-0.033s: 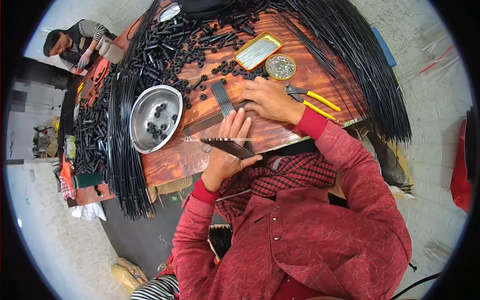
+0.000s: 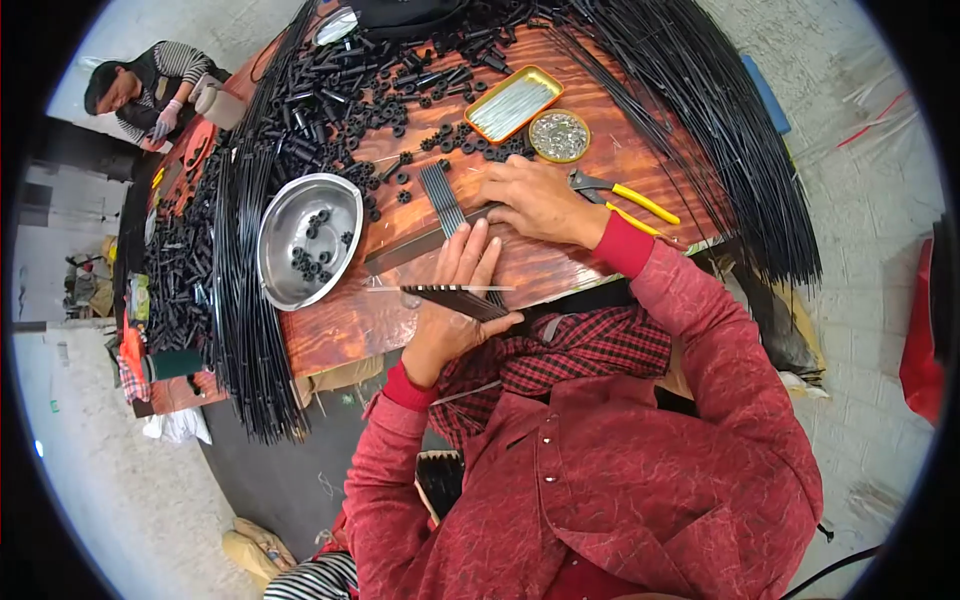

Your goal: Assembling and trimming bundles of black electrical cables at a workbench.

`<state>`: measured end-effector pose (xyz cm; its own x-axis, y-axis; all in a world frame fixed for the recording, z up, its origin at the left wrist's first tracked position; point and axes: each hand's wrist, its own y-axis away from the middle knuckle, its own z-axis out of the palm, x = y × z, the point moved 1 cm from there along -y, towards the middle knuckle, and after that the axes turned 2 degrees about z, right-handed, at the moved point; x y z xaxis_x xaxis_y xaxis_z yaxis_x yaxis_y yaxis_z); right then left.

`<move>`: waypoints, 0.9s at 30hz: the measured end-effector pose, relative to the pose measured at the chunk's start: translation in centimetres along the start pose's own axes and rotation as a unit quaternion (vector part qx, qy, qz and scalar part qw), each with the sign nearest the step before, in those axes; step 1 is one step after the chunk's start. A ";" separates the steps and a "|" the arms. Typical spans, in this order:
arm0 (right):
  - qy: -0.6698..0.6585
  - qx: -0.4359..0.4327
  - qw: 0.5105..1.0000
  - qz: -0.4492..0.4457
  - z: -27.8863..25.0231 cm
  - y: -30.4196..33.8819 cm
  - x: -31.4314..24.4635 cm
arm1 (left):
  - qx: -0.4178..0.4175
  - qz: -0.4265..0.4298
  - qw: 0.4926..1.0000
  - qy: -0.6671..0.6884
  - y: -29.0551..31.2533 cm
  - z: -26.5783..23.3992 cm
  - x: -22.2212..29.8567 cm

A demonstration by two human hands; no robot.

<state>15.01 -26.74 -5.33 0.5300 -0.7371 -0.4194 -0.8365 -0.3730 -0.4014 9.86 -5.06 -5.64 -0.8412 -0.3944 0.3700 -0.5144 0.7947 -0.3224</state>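
My left hand [image 2: 450, 325] is closed on a fan of thin black strips [image 2: 465, 300], pinned by the thumb. A thin pale rod [image 2: 385, 289] runs crosswise at the strips' upper ends. The extended fingers of that hand rest on a flat row of black rods [image 2: 438, 190] lying on the table. My right hand [image 2: 540, 200] is to the right of this row, fingers bent and pressed together by the end of a long dark bar [image 2: 405, 250]. Its fingertips are partly hidden, and what they pinch cannot be made out. The bar passes crosswise at the row of rods.
Left of my hands stands a metal bowl [image 2: 330, 195] with black knobbed pieces. Beyond are a yellow tray [image 2: 553, 80] of pale rods, a round tin [image 2: 589, 135] of small metal bits and yellow-handled pliers [image 2: 640, 200]. Long black rods [image 2: 725, 150] heap at right. A person [image 2: 165, 90] works far left.
The thin pale rod and the upper ends of the strips in my left hand have dropped slightly toward me. My right hand looks unchanged.
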 end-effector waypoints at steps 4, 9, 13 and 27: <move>-0.037 -0.025 0.999 0.028 -2.0 -2.5 1.9 | -0.006 -0.010 1.000 0.007 -0.1 -0.1 0.0; 0.094 0.048 0.994 0.030 -2.9 -6.6 7.6 | -0.002 -0.013 1.000 0.008 -0.1 -0.1 -0.1; 0.120 -0.025 0.992 0.009 -2.0 -7.7 9.9 | -0.002 -0.022 1.000 0.015 -0.1 -0.3 -0.1; 0.111 0.010 0.990 0.082 -2.4 -7.0 9.0 | 0.002 -0.023 1.000 0.009 -0.1 -0.4 0.1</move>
<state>25.27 -32.07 -4.35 0.3419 -0.8932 -0.2920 -0.9046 -0.2287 -0.3596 9.86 -4.97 -5.18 -0.8138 -0.4220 0.3996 -0.5527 0.7745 -0.3077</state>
